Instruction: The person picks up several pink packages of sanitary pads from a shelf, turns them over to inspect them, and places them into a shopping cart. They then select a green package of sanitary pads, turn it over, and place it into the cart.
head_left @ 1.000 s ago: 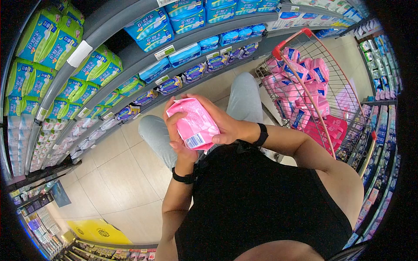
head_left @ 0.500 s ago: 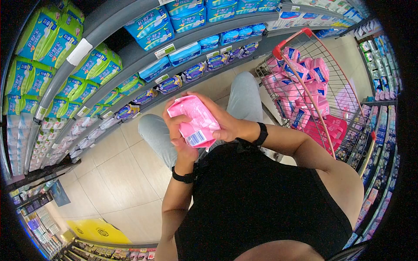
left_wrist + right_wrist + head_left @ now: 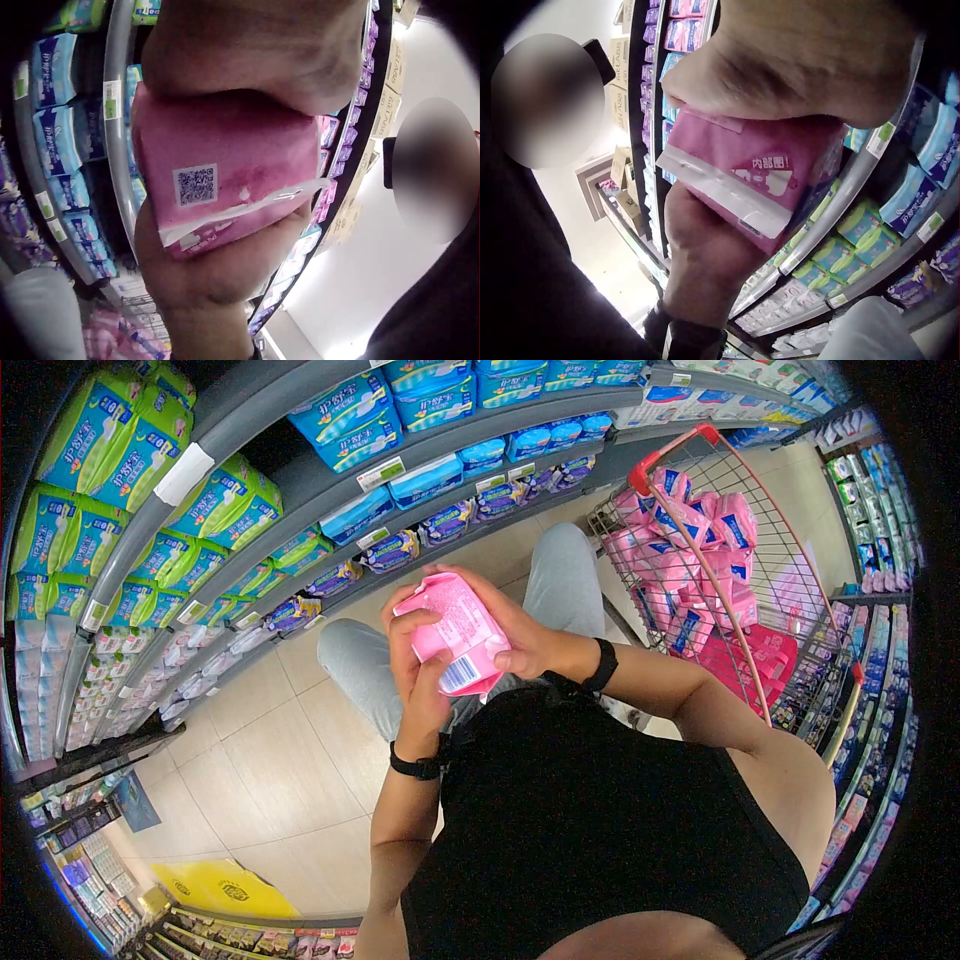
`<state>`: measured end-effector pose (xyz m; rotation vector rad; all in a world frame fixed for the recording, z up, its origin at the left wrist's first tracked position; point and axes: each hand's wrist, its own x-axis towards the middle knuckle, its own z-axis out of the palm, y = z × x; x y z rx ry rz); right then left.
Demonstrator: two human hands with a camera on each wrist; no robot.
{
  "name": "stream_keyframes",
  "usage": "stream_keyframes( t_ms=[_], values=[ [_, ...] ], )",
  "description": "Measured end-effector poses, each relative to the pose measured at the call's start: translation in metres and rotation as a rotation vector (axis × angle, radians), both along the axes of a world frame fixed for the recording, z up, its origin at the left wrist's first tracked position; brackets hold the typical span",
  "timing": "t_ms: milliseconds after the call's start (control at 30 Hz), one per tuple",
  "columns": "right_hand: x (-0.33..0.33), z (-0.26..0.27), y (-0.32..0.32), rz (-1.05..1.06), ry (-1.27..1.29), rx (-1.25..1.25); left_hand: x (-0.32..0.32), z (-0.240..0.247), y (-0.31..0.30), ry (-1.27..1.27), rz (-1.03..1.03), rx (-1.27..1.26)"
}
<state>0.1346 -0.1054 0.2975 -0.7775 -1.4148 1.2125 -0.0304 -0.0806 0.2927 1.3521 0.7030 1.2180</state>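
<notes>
A pink soft pack of sanitary pads is held in front of the lap by both hands. On its upward face are small print and a barcode. My left hand grips one side, fingers over the face and thumb close to the barcode. From the other side my right hand holds it, thumb at the near corner and fingers round the far edge. In the left wrist view a QR code shows on the pack; in the right wrist view a pale sealed seam crosses the pack.
A wire shopping cart with a red handle stands at the right, holding several pink packs. Shelves of green packs and blue packs curve along the left and front. A yellow floor sign lies lower left.
The pack has turned slightly in the hands and shifted a little right. The left thumb has moved up onto the face beside the barcode. The cart and shelves look the same.
</notes>
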Motion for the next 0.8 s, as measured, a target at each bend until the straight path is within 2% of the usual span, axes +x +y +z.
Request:
stream_keyframes(
  t_ms=[200,267,367,467,567,667,800],
  values=[
    [0.010,-0.015,0.005,0.018,-0.046,-0.012,0.002,-0.002,-0.001,-0.007,-0.022,0.016],
    [0.005,-0.010,0.004,0.019,0.064,-0.090,0.003,0.003,-0.002,0.000,-0.017,0.051],
    [0.004,-0.007,0.006,0.138,0.315,-0.301,0.002,0.008,-0.001,0.078,-0.041,0.150],
    [0.008,-0.005,0.008,0.163,0.284,-0.451,0.002,0.004,0.000,0.117,-0.052,0.224],
    [0.011,-0.007,0.007,0.121,0.111,-0.449,0.004,0.003,0.000,0.189,-0.019,0.278],
    [0.014,-0.004,0.010,0.058,-0.042,-0.394,0.012,0.006,-0.002,0.105,0.034,0.216],
    [0.008,-0.014,0.009,-0.012,0.113,-0.389,0.013,0.002,0.001,0.079,0.068,0.090]
  ],
)
